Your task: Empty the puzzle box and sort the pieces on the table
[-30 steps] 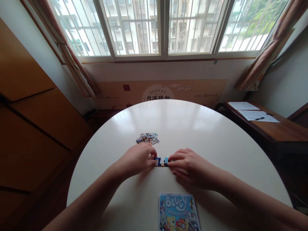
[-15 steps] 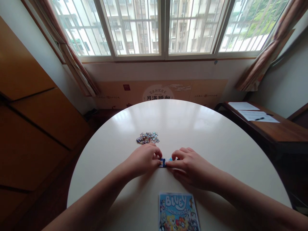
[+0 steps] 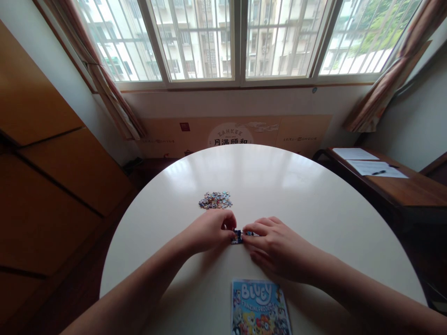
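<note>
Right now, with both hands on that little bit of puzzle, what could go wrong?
The small puzzle section lies between the left hand and the right hand, so an uneven push might pop its pieces apart. The left hand is also close to the pile of jigsaw pieces; a bump could scatter some across the shiny white table.

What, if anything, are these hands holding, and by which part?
A small group of puzzle pieces is touched at both ends: left hand at the left, right hand at the right. Gripped or merely pressed, I can't tell.
</note>
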Demonstrator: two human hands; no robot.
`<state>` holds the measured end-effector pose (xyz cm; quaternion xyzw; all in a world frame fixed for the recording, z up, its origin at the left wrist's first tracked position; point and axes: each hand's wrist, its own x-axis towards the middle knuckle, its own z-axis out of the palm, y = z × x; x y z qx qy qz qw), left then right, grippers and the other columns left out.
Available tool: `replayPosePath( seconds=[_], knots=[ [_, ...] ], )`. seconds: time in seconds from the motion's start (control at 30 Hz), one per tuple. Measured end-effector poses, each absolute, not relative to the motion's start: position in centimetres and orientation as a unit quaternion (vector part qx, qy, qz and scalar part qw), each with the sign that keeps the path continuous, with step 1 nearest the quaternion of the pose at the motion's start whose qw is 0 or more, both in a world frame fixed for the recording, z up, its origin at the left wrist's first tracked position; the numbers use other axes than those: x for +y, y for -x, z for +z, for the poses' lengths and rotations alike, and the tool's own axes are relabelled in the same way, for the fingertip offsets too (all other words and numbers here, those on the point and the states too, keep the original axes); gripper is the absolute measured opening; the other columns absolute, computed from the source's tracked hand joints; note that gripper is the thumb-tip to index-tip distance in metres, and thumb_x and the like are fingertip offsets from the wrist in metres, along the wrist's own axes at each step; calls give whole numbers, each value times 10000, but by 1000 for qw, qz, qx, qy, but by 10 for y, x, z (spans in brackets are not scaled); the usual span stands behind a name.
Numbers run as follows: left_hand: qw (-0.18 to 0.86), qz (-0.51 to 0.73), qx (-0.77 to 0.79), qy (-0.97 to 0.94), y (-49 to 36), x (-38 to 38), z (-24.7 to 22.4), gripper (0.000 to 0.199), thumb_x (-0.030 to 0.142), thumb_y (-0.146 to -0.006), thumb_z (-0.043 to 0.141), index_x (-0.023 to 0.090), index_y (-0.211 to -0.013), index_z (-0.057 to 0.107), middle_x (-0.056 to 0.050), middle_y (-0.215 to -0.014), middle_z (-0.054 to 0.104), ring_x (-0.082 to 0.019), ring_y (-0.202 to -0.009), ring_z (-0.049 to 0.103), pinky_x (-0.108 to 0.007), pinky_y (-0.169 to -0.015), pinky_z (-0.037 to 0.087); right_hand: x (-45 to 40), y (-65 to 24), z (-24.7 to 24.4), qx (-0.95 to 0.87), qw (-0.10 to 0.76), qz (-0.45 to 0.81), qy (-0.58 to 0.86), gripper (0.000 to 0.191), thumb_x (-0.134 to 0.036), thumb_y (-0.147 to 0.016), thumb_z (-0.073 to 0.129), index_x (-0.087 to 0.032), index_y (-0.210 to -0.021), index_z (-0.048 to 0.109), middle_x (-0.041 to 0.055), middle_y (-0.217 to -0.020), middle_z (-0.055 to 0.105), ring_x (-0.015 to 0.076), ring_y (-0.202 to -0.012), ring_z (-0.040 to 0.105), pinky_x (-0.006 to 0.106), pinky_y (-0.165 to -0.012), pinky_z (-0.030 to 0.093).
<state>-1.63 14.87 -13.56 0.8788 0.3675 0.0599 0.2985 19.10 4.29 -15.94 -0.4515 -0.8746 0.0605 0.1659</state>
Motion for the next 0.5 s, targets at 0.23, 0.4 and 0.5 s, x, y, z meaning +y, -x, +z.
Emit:
replayPosePath(
  seconds=[0.23, 0.4, 0.5],
  knots=[
    [333, 88, 355, -869, 15, 151, -140, 123, 202, -728, 626, 198, -830, 694, -11, -805, 705, -173, -733, 630, -268, -639, 470, 43, -191, -159, -874, 169, 59, 451, 256, -260, -940, 549, -244, -1176, 648, 57, -1155, 654, 204, -1071, 574, 392, -964, 393],
    [347, 118, 355, -860, 14, 151, -139, 103, 211, -745, 641, 199, -833, 695, -12, -807, 703, -174, -745, 636, -283, -676, 487, 42, -191, -160, -873, 157, 61, 458, 234, -266, -941, 543, -238, -1150, 645, 51, -1167, 645, 210, -1083, 568, 403, -968, 404],
    [348, 132, 377, -848, 21, 159, -135, 93, 253, -749, 658, 195, -811, 696, -24, -816, 716, -186, -759, 645, -297, -697, 502, 42, -191, -158, -872, 152, 65, 460, 236, -266, -942, 539, -237, -1151, 646, 52, -1179, 637, 212, -1086, 569, 410, -969, 411]
  ],
)
